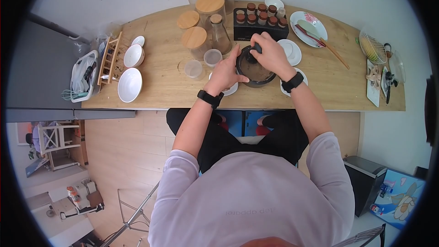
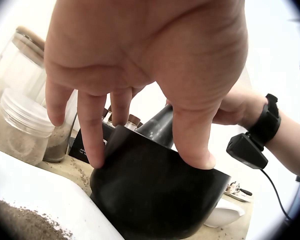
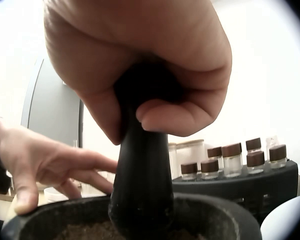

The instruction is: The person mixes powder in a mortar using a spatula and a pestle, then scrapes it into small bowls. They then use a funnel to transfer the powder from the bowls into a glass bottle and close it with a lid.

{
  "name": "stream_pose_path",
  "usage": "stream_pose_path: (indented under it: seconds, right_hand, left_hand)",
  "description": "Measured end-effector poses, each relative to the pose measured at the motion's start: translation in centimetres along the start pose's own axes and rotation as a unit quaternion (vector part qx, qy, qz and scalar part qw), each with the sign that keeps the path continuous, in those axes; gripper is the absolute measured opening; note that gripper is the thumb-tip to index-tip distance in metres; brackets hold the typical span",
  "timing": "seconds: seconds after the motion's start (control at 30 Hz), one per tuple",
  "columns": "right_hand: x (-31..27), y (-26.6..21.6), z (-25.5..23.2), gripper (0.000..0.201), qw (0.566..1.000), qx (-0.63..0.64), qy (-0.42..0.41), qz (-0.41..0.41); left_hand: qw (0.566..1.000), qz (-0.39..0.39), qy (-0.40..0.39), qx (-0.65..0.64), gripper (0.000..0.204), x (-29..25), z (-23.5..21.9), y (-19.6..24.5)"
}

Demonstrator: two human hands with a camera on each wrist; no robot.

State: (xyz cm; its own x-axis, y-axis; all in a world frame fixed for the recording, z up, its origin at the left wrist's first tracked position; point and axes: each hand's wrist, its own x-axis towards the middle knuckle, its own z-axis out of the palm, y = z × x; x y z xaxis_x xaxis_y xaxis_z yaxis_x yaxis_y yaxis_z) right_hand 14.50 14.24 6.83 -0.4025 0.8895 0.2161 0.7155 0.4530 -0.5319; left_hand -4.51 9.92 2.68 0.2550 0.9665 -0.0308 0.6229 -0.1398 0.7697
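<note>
A black mortar (image 1: 260, 83) stands near the table's front edge, with brown ground powder (image 1: 254, 71) inside. My right hand (image 1: 272, 57) grips the top of a black pestle (image 3: 144, 172), fingers and thumb wrapped round its knob. The pestle's lower end is down in the powder. My left hand (image 1: 224, 74) rests at the mortar's left side, fingers spread and fairly straight. In the left wrist view its thumb (image 2: 195, 145) lies at the rim and a fingertip touches the outer wall. Partly beneath the left hand is a white dish (image 2: 65, 192) holding brown powder (image 2: 20, 220).
Lidded glass jars (image 1: 194, 38) and a stoppered bottle (image 1: 221, 41) stand behind the left hand, with two small tubs (image 1: 194, 69) nearby. A black rack (image 1: 256, 32) of spice bottles is behind the mortar. White plates (image 1: 292, 52) lie right, bowls (image 1: 130, 84) left.
</note>
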Motion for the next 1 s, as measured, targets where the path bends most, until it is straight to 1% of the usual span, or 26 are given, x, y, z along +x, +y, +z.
stream_pose_path:
  seconds: [0.03,0.13,0.17,0.33,0.4,0.47,0.5,0.6,0.7,0.8,0.83,0.93,0.97,1.0]
  right_hand:
    - [-0.1,0.5,0.6,0.023,1.000,0.005,0.007,-0.002]
    - [0.0,0.5,0.1,0.025,0.999,0.014,-0.046,-0.002]
    - [0.4,0.6,-0.4,0.024,0.998,0.006,-0.068,-0.015]
    - [0.3,-1.2,-1.1,0.023,0.999,0.012,-0.038,-0.018]
    - [-0.1,-1.3,-0.4,0.023,0.999,0.011,-0.030,-0.013]
    - [-0.5,-0.8,0.9,0.023,1.000,-0.009,-0.027,-0.002]
    - [-0.4,-0.3,0.4,0.022,0.999,0.008,-0.050,-0.011]
    - [-0.3,0.0,-1.3,0.023,0.995,0.018,-0.079,-0.056]
    - [-0.9,-1.7,-2.9,0.022,0.993,0.003,-0.100,-0.054]
    - [-1.8,-1.2,-1.3,0.019,0.992,0.009,-0.114,-0.054]
    - [-2.1,-1.1,-0.5,0.019,0.996,0.005,-0.084,-0.027]
    - [-1.5,0.3,-1.2,0.020,0.994,0.014,-0.093,-0.047]
    - [-1.4,0.2,-2.0,0.021,0.992,-0.002,-0.116,-0.049]
    - [-1.3,0.0,-2.7,0.021,0.993,-0.007,-0.108,-0.047]
  left_hand:
    - [1.000,0.003,0.000,0.003,0.122,0.1,0.0,0.0]
    - [1.000,0.008,0.002,0.006,0.122,0.1,0.1,-0.1]
    - [1.000,0.005,0.000,0.005,0.121,0.0,0.1,0.0]
    - [1.000,0.004,0.000,-0.004,0.121,-0.1,0.1,-0.2]
    - [1.000,-0.007,-0.007,-0.005,0.120,-0.1,-0.2,0.3]
    - [1.000,0.001,-0.002,0.004,0.120,0.0,0.0,0.0]
    - [1.000,0.005,0.001,0.009,0.120,0.0,0.1,-0.1]
    - [1.000,0.003,-0.001,0.005,0.120,0.1,0.1,-0.2]
    - [1.000,-0.002,-0.002,-0.004,0.120,0.0,0.0,0.0]
    - [1.000,0.008,0.005,0.000,0.120,0.0,0.2,-0.4]
    - [1.000,0.010,0.006,0.000,0.121,0.1,0.2,-0.4]
    - [1.000,0.015,0.010,0.000,0.121,0.0,0.4,-0.6]
    - [1.000,0.017,0.011,0.001,0.121,0.0,0.4,-0.7]
    - [1.000,0.020,0.014,0.001,0.122,0.1,0.4,-0.7]
